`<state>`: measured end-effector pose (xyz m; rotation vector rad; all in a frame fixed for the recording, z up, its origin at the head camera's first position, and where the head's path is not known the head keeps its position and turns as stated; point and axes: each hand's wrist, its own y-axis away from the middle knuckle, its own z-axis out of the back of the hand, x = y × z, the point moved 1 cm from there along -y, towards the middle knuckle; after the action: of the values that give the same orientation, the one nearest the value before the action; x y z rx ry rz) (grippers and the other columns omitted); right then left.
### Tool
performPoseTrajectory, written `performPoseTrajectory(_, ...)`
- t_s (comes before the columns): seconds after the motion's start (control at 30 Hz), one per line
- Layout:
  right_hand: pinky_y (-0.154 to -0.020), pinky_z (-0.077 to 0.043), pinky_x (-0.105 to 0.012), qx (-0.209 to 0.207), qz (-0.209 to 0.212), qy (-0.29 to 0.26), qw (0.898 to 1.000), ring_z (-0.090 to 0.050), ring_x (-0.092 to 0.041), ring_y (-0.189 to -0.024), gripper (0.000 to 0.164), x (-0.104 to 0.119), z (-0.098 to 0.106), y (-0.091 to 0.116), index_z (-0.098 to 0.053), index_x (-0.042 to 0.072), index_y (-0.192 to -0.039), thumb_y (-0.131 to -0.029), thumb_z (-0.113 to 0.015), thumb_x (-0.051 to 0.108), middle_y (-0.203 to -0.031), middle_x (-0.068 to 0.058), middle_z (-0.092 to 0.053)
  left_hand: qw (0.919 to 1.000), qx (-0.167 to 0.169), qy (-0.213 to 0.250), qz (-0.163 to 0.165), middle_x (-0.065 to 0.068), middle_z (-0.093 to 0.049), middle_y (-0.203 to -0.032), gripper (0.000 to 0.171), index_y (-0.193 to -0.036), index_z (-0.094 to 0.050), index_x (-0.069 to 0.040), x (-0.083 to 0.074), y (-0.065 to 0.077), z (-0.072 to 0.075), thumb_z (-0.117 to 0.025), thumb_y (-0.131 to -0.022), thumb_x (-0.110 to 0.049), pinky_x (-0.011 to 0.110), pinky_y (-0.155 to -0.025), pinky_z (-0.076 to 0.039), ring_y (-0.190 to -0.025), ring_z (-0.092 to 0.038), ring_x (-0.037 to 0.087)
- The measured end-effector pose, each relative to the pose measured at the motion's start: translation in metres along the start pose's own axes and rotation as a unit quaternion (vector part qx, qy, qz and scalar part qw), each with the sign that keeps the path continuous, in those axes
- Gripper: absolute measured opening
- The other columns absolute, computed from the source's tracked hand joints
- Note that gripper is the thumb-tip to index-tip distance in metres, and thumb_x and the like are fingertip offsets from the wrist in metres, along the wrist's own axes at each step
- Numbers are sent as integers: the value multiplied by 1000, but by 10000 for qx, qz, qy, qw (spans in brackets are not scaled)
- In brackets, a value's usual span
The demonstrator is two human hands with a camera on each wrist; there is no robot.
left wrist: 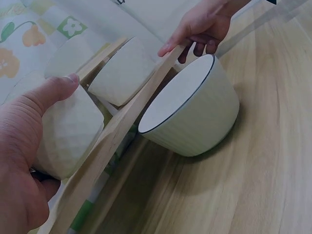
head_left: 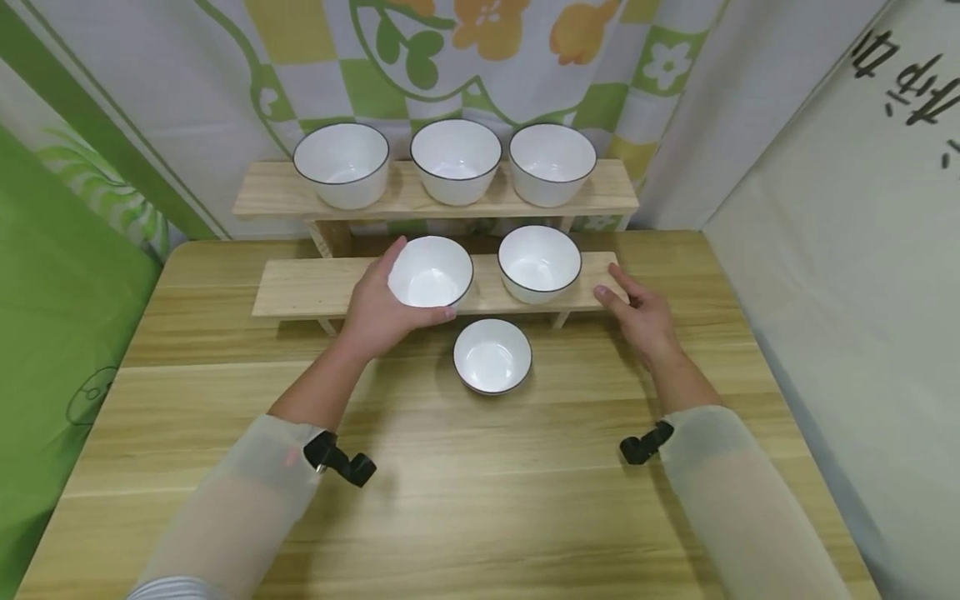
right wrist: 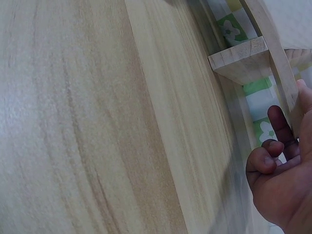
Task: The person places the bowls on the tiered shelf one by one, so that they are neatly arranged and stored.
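My left hand (head_left: 377,315) grips a white bowl (head_left: 433,271) with a dark rim, its thumb and fingers spread around the left side. That bowl is at the middle of the lower shelf board (head_left: 315,287); whether it touches the wood is hard to tell. At the board's right end, my right hand (head_left: 647,323) holds the edge, with the thumb on top and fingertips (right wrist: 279,122) underneath. Between the hands, a second bowl (head_left: 540,260) sits on the same board. On the table in front of the shelf stands another bowl (left wrist: 195,112), upright.
Three matching bowls, left (head_left: 351,190), middle (head_left: 456,185) and right (head_left: 551,187), line the upper shelf board (head_left: 480,204). Behind the rack hangs a patterned cloth (head_left: 315,83). The wooden table (head_left: 480,500) extends toward me, with a pale wall (head_left: 847,275) on the right.
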<state>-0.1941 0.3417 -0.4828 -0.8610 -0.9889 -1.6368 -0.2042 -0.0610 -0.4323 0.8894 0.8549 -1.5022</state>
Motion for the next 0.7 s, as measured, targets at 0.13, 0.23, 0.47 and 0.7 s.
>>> performPoseTrajectory(0.13, -125, -24, -39, -6, -2, -25, 10000, -20, -18, -156, 74, 1, -1, -1, -46, 31, -157, -93, -73, 57, -165, 12, -31, 10000, -31, -12, 1, 10, -38, -162, 127, -164, -32, -22, -2, -7, -6, -102, -60, -46, 48, -116, -38, -145, -40, 30)
performPoseTrajectory(0.23, -125, -24, -38, -52, 9, -69, 10000, -20, -17, -156, 74, 1, -1, -1, -47, 30, -156, -93, -73, 56, -165, 11, -32, 9999, 14, -122, 9, 11, -37, -162, 127, -164, -31, -22, -4, -10, -10, -101, -62, -47, 47, -117, -37, -146, -39, 30)
performPoseTrajectory(0.47, -125, -21, -38, -45, 81, -98, 9999, -20, -19, -156, 73, 2, -1, 0, -47, 27, -156, -94, -74, 53, -165, 9, -32, 9997, 3, -244, 9, 13, -39, -161, 126, -164, -30, -19, -3, -17, -18, -100, -63, -46, 47, -116, -38, -144, -41, 32)
performPoseTrajectory(0.7, -125, -24, -40, -42, 0, -178, 9998, -19, -19, -156, 73, 2, -1, 1, -47, 29, -156, -93, -73, 55, -165, 11, -32, 9997, -18, -214, 67, 13, -39, -160, 127, -164, -30, -20, -4, -20, -23, -99, -62, -49, 50, -115, -38, -143, -42, 33)
